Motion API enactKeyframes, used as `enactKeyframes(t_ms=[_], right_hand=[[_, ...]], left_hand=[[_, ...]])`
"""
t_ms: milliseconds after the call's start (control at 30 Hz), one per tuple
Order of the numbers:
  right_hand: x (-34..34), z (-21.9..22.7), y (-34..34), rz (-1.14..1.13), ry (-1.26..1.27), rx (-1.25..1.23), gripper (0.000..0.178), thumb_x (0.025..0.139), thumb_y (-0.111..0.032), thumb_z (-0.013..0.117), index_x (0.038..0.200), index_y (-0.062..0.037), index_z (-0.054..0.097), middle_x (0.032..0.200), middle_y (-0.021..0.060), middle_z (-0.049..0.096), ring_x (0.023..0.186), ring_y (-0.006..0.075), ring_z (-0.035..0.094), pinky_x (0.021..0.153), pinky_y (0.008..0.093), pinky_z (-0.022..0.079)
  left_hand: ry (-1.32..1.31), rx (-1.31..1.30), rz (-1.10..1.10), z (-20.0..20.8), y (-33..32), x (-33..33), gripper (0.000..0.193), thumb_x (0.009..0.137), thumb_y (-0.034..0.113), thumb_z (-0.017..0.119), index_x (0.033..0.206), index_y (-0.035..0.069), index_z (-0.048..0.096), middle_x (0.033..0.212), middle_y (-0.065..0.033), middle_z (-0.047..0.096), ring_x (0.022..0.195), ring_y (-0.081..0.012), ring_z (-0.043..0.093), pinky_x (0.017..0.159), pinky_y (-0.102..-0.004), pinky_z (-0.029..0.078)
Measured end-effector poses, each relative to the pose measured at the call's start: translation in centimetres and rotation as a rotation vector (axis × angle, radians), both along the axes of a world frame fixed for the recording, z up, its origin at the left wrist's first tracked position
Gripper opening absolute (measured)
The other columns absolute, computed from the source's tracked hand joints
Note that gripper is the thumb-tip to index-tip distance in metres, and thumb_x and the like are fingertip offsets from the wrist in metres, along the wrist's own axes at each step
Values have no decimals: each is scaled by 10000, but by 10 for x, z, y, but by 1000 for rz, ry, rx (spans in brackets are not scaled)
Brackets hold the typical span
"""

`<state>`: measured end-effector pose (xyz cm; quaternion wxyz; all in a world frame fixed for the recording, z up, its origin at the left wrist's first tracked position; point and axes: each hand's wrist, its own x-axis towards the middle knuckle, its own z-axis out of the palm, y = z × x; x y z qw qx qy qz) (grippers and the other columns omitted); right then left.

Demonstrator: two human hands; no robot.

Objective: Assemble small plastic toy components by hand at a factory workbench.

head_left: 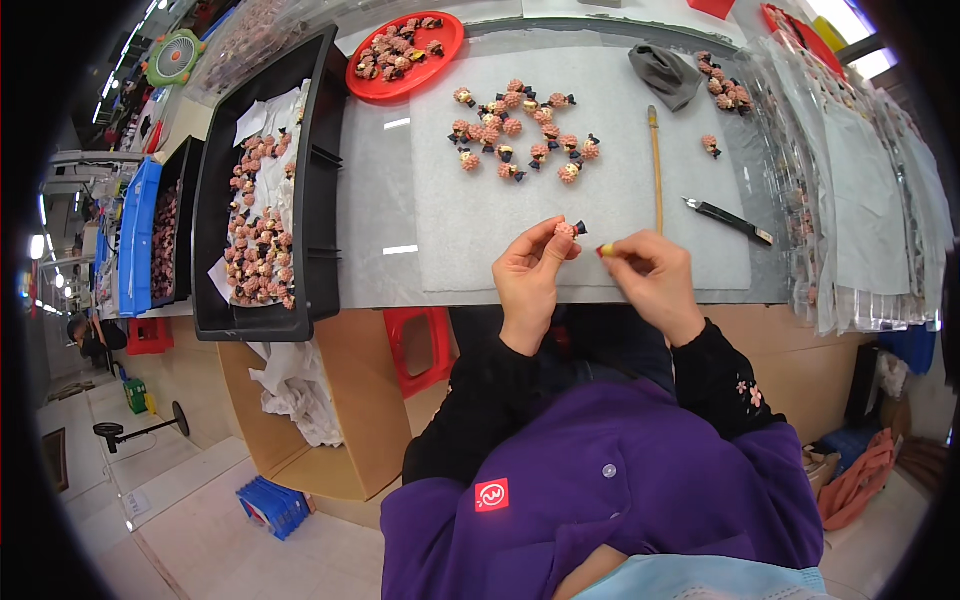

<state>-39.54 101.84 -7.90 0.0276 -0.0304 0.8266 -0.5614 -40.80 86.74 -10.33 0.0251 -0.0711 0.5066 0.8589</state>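
My left hand (528, 278) pinches a small figurine part (570, 230) with a curly pink head and a dark piece pointing right. Close by on the right, my right hand (655, 282) holds a tiny yellow and red piece (606, 250) between thumb and fingertips; its kind is too small to make out. The two pieces are apart. Beyond my hands, several similar pink-headed figurine parts (512, 127) lie loosely grouped on a white mat (450, 230). A thin wooden stick (656, 165) and a black-handled craft knife (735, 221) rest right of them.
A black crate (325, 200) of similar parts stands left, with a red round tray (390, 92) of more at the back. A grey cloth (667, 78) and another cluster of parts (728, 90) lie back right. Stacked clear plastic trays (865, 220) line the right edge.
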Motion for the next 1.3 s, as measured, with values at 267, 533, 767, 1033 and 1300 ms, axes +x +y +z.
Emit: enactKeyframes(t_ms=[267,533,767,1033,1300], right_hand=[[-44,-3,23,-326,189,-87,164,741,-26,643,894,19,605,763,38,608,666,75,561,590,203,457],[-30,13,84,-261,463,590,280,674,-28,658,946,4,600,948,119,598,855,226,570,697,263,467],[-11,5,117,-152,382,581,252,692,13,621,941,10,589,932,138,587,812,250,556,674,300,446],[-7,20,81,-221,524,454,186,786,16,531,970,36,550,824,118,565,754,253,531,642,305,430],[-9,25,39,103,530,546,192,726,-21,598,916,-11,572,763,93,561,634,246,525,562,329,426]], left_hand=[[41,-73,-67,6,-1,-1,270,825,39,564,1077,-54,536,933,-95,604,824,-142,584,754,-251,482],[74,-97,-110,4,-4,-2,300,841,36,535,1126,-52,502,1001,-117,588,863,-165,583,786,-261,471],[39,-113,-155,9,4,-5,304,836,26,536,1131,-34,503,1013,-129,584,871,-182,585,780,-279,476],[-3,-79,-200,10,13,-2,285,831,5,535,1107,-57,500,993,-116,588,885,-177,584,777,-265,471],[35,-87,-214,4,12,0,290,821,-13,532,1104,-65,498,1006,-145,586,910,-206,585,814,-294,472]])
